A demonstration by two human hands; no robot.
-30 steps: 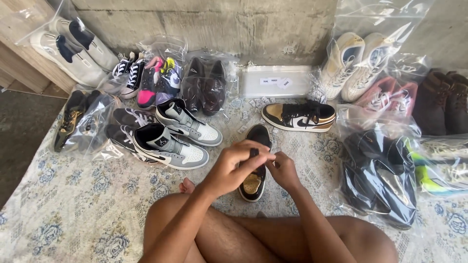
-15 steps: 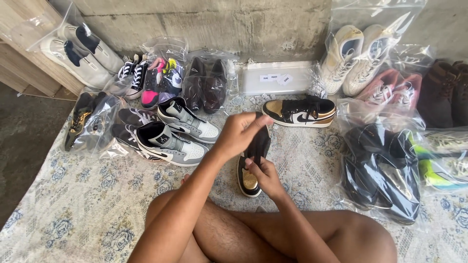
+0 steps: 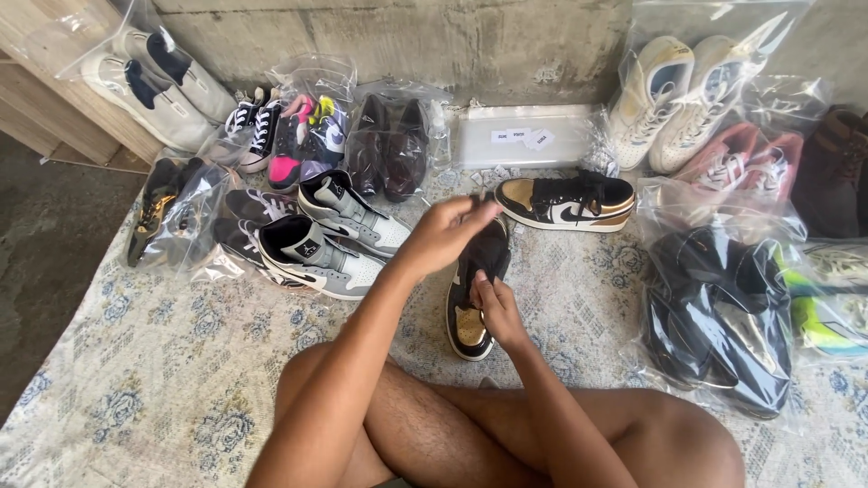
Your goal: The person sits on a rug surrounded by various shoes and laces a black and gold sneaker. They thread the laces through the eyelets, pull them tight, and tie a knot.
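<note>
The black-and-gold sneaker lies toe-near on the cloth, left hand gripping its heel collar, right hand pinching the tongue; it looks light, stiff-soled, soft-collared, best held by heel and midfoot.

Clear flat bag with small white labels by wall, clear shoe bags around

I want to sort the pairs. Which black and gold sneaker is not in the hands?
The black and gold sneaker lying sideways near the wall; nobody touches it. Its twin is under both hands.
</note>
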